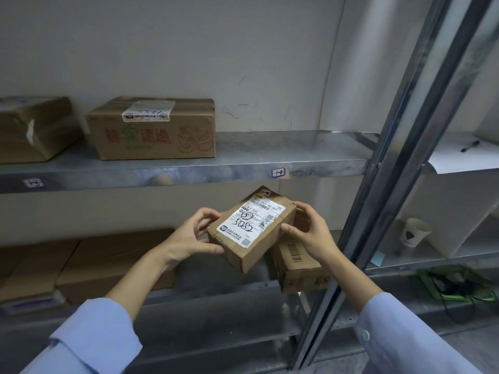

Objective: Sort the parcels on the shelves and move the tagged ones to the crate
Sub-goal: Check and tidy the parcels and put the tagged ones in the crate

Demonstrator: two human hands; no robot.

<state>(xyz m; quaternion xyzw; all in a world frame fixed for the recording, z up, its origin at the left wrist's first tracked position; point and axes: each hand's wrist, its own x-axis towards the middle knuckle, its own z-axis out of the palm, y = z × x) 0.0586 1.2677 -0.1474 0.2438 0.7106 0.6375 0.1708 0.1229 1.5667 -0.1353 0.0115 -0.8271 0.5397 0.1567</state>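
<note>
Now both hands grip one tilted parcel [251,228] (label up): left hand [193,233] on its left end, right hand [310,233] opposite.

Both forearms reach forward and converge at mid-height, bare from the wrist back to the left sleeve [89,338] and right sleeve [405,333], both light blue. The left hand [193,234] grips the left end of a small cardboard parcel [251,228], its fingers [209,213] curled over the far edge and its thumb along the near corner. The right hand [310,233] holds the opposite end, thumb pressed on the side.
</note>
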